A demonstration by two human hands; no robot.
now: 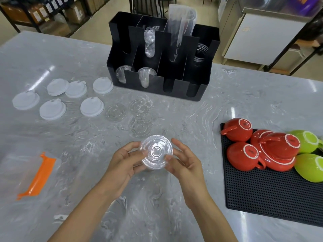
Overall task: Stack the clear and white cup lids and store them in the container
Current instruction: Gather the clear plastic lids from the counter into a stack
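Observation:
Both hands hold a small stack of clear cup lids (156,151) above the grey marble counter: my left hand (125,162) grips its left side, my right hand (185,162) its right side. Three more clear lids lie flat just beyond, one at the left (115,112), one behind (139,106) and one nearest the hands (140,127). Several white lids (92,106) are spread over the left of the counter. The black compartmented container (201,92) stands at the back centre, with clear lids in its two front left slots.
A black rubber mat (272,198) at the right carries upturned red cups (237,130) and green cups (307,169). A clear bag with an orange strip (37,177) lies at the left. Plastic-wrapped cups stand in the container's rear slots.

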